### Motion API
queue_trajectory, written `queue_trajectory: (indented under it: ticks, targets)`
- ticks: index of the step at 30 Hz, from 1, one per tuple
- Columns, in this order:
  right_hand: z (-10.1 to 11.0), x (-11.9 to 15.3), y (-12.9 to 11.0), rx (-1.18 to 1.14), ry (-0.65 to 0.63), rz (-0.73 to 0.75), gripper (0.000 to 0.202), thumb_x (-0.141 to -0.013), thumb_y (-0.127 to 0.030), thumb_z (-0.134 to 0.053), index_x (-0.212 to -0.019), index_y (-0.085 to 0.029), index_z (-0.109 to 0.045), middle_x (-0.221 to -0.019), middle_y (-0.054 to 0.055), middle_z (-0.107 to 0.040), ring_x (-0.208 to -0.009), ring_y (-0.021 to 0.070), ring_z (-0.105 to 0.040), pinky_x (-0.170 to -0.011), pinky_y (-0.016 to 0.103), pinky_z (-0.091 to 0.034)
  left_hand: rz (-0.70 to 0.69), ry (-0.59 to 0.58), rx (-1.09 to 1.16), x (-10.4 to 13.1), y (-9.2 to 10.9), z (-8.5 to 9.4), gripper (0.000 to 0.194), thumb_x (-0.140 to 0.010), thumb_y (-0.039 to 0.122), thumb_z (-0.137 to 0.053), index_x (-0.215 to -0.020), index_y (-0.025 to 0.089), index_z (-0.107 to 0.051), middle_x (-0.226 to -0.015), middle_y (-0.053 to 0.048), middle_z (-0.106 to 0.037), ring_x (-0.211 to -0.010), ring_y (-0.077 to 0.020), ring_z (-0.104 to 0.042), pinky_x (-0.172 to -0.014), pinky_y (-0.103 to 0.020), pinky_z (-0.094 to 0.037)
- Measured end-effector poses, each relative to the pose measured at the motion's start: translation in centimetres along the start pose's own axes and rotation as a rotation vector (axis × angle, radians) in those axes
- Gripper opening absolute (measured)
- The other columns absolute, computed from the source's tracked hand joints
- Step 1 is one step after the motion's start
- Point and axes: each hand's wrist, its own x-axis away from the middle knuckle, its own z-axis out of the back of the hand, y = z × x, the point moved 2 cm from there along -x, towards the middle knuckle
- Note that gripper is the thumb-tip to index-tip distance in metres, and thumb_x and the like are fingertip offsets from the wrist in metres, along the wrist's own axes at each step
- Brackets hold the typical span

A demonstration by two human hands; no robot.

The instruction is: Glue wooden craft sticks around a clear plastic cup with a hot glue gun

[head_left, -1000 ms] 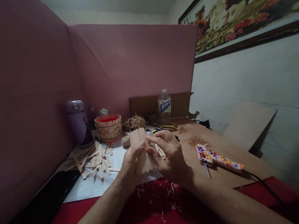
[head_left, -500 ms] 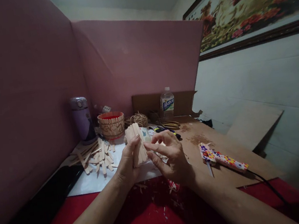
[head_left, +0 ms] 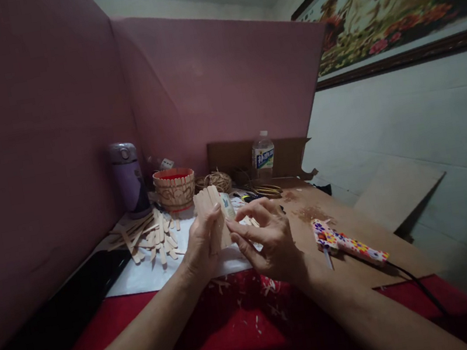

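Observation:
My left hand [head_left: 202, 240] is wrapped round a small cup partly covered with upright wooden craft sticks [head_left: 206, 200], its thumb pressing on their face. A pale printed side of the cup [head_left: 226, 204] shows uncovered to the right of the sticks. My right hand [head_left: 265, 235] is curled, with thumb and index fingertips close together at the edge of the rightmost stick. The fingertips touch that stick low down; whether they hold anything else is too small to tell. Loose craft sticks [head_left: 161, 237] lie piled left of my hands.
Behind stand a purple flask [head_left: 128, 183], a stick-covered basket with red lining [head_left: 175, 190], a twine coil [head_left: 219, 181] and a plastic bottle [head_left: 263, 158]. Scissors [head_left: 267, 190] lie beyond my right hand. A flowered glue gun [head_left: 346, 243] with a cord rests on the brown board [head_left: 364, 269].
The view has shifted slightly. Both hands keep their places on the cup; the right fingertips still rest at the stick's edge, with only a small movement.

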Motion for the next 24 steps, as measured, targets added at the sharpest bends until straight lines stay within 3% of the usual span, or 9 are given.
queue_trajectory:
  ticks: [5,20,24]
  targets:
    - [0.06,-0.04,0.09,0.023,-0.015,0.033,0.025,-0.080,-0.019,-0.061,-0.101,-0.024,-0.073,-0.098,0.007,-0.066,-0.094,0.0250,-0.052,-0.081,0.045,-0.041,0.002,0.024,-0.015,-0.16,-0.16,0.30,0.033,-0.065,0.038,-0.075,-0.083,0.014,-0.062,-0.062,-0.001,-0.063,-0.051,-0.0124,-0.057,-0.054,-0.024,-0.046]
    - [-0.47,0.11,-0.14,-0.111,0.034,-0.147,0.021,-0.083,-0.022,-0.060,-0.100,-0.027,-0.073,-0.094,0.007,-0.063,-0.092,0.0232,-0.053,-0.080,0.044,-0.042,-0.150,0.017,-0.063,-0.32,0.15,0.39,0.038,-0.069,0.037,-0.074,-0.096,0.015,-0.060,-0.067,0.001,-0.063,-0.055,-0.0123,-0.058,-0.051,-0.022,-0.044]
    - [-0.56,0.14,-0.18,-0.122,0.060,-0.151,0.023,-0.083,-0.021,-0.060,-0.101,-0.028,-0.073,-0.094,0.006,-0.063,-0.092,0.0226,-0.052,-0.080,0.043,-0.042,-0.059,-0.001,0.034,-0.04,0.25,0.23,0.040,-0.068,0.035,-0.075,-0.099,0.017,-0.057,-0.066,0.004,-0.061,-0.054,-0.0096,-0.057,-0.051,-0.019,-0.043]
